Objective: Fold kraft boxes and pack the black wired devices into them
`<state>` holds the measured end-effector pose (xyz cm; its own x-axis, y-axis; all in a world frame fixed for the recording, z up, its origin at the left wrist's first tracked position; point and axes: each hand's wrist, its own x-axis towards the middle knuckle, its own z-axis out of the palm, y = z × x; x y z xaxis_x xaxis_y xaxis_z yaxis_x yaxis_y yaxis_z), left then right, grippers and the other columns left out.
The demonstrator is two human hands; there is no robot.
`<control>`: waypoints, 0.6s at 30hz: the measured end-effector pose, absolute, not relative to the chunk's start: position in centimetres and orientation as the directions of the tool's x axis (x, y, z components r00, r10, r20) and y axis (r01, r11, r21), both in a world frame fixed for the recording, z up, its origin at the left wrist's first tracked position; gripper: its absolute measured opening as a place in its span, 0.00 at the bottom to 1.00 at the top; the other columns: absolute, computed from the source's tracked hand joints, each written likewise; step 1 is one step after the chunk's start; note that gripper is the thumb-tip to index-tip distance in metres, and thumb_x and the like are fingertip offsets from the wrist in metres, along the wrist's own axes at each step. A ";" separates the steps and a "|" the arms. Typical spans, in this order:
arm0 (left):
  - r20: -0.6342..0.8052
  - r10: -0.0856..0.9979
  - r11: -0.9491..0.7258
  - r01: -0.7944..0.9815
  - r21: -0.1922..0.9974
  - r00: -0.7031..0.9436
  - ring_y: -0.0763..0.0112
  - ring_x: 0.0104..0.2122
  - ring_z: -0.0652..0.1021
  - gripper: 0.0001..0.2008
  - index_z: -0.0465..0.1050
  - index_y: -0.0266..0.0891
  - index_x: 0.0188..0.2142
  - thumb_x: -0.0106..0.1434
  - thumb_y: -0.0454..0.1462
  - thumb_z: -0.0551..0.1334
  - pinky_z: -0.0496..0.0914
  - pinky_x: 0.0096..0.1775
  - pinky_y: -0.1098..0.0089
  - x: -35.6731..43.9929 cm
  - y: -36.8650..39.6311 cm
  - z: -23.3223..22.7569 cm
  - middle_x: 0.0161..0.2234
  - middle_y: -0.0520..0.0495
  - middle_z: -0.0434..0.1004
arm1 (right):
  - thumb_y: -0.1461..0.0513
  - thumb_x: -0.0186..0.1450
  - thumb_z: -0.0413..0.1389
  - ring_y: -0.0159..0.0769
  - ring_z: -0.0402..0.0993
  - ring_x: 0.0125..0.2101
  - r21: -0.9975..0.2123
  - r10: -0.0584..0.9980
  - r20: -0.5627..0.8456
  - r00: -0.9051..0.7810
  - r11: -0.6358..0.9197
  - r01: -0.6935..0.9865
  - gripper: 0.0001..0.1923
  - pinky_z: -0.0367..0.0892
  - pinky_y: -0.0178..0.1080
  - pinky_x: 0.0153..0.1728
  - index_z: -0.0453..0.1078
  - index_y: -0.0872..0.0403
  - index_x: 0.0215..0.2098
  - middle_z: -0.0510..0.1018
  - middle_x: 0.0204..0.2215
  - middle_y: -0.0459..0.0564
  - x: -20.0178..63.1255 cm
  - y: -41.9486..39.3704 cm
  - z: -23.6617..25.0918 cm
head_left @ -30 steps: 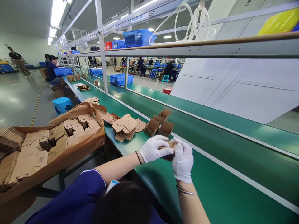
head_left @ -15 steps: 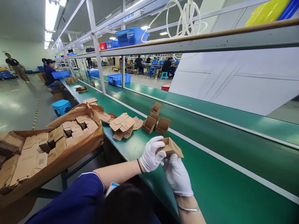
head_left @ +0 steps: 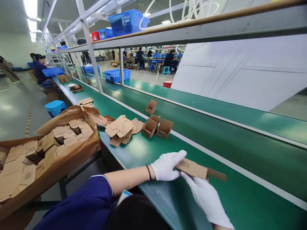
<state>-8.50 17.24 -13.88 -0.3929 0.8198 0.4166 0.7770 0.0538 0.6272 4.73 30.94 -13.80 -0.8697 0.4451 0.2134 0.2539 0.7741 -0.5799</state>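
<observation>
Both my hands wear white gloves and hold one small brown cardboard box (head_left: 194,169) just above the green bench (head_left: 230,201). My left hand (head_left: 167,166) grips its left end with the fingers on top. My right hand (head_left: 206,198) supports it from below. The box lies on its side, with a flap sticking out to the right. A loose pile of flat box blanks (head_left: 121,128) lies further along the bench, and three folded open boxes (head_left: 157,126) stand just past it.
A large brown carton (head_left: 51,150) full of flat blanks stands at my left. A white strip (head_left: 216,155) separates the bench from the conveyor belt. Blue crates (head_left: 116,75) and a shelf frame (head_left: 90,51) lie beyond. A seated person (head_left: 40,68) works far along the line, near a blue stool (head_left: 55,107).
The box has been turned from upright in front of my hands to lying flat and lower, shifted right. My right hand slid from beside it to underneath. The view tilted left.
</observation>
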 end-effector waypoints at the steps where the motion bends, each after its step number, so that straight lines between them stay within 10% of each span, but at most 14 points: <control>1: 0.351 0.857 0.089 0.779 0.620 -0.377 0.47 0.54 0.75 0.40 0.56 0.36 0.66 0.56 0.42 0.66 0.71 0.55 0.51 -9.0 17.3 -13.9 0.56 0.33 0.72 | 0.48 0.67 0.49 0.45 0.81 0.34 -0.531 0.400 0.183 -0.898 0.809 0.252 0.20 0.76 0.42 0.35 0.79 0.48 0.38 0.84 0.35 0.52 4.3 31.2 -13.9; 6: 0.181 0.866 0.242 0.707 0.665 -0.467 0.55 0.45 0.78 0.17 0.73 0.39 0.48 0.59 0.40 0.63 0.72 0.50 0.58 -9.4 17.4 -15.0 0.45 0.41 0.79 | 0.61 0.69 0.48 0.43 0.81 0.44 -0.253 0.251 -0.172 -0.953 0.923 0.289 0.17 0.73 0.39 0.45 0.79 0.54 0.45 0.82 0.46 0.56 1.9 28.5 -11.6; 9: 0.178 0.819 0.328 0.699 0.636 -0.546 0.52 0.48 0.77 0.21 0.71 0.36 0.51 0.57 0.39 0.64 0.71 0.52 0.56 -10.7 17.8 -16.2 0.47 0.38 0.78 | 0.59 0.71 0.49 0.42 0.80 0.45 -0.238 0.276 -0.264 -0.924 0.910 0.340 0.15 0.72 0.38 0.44 0.78 0.53 0.45 0.82 0.47 0.54 0.1 27.3 -10.4; 15: 0.098 0.865 0.266 0.615 0.742 -0.492 0.51 0.51 0.77 0.26 0.70 0.39 0.53 0.54 0.38 0.68 0.72 0.53 0.54 -15.3 18.5 -16.9 0.50 0.41 0.79 | 0.52 0.73 0.48 0.39 0.71 0.57 -0.384 0.439 0.165 -0.883 0.853 0.353 0.19 0.68 0.39 0.57 0.71 0.46 0.57 0.75 0.59 0.47 1.7 31.6 -8.7; 18: 0.094 0.834 0.306 0.597 0.742 -0.544 0.46 0.62 0.70 0.40 0.61 0.37 0.63 0.52 0.39 0.70 0.65 0.61 0.48 -15.2 17.1 -16.9 0.61 0.36 0.69 | 0.55 0.73 0.50 0.40 0.72 0.56 -0.357 0.556 0.166 -0.814 0.804 0.476 0.18 0.68 0.44 0.58 0.71 0.48 0.57 0.75 0.58 0.51 3.1 37.1 -6.9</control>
